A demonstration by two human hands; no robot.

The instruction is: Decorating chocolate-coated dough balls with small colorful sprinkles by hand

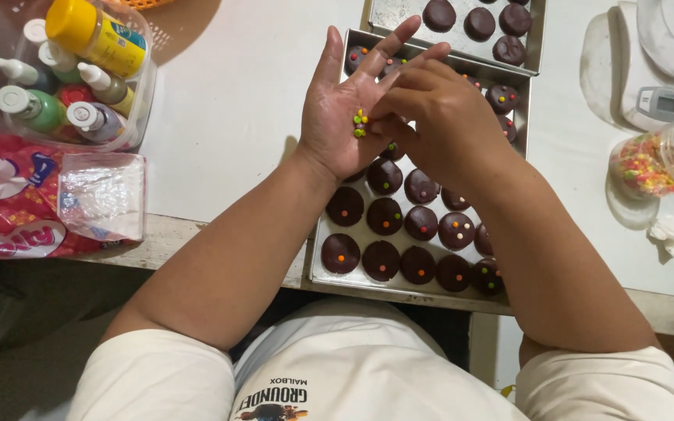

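White table is carrying a tray of chocolates. Left hand is lying flat open, cupping candies within reach; right hand is pinching at them.

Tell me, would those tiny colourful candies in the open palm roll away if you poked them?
Probably: the candies look small and round, so they would likely roll. The left hand lies open beneath them, and the right hand picks at them with its fingertips, so they seem light.

My cream short-sleeved T-shirt with a dark printed chest graphic, my bare forearms, no rings, no watch, no gloves
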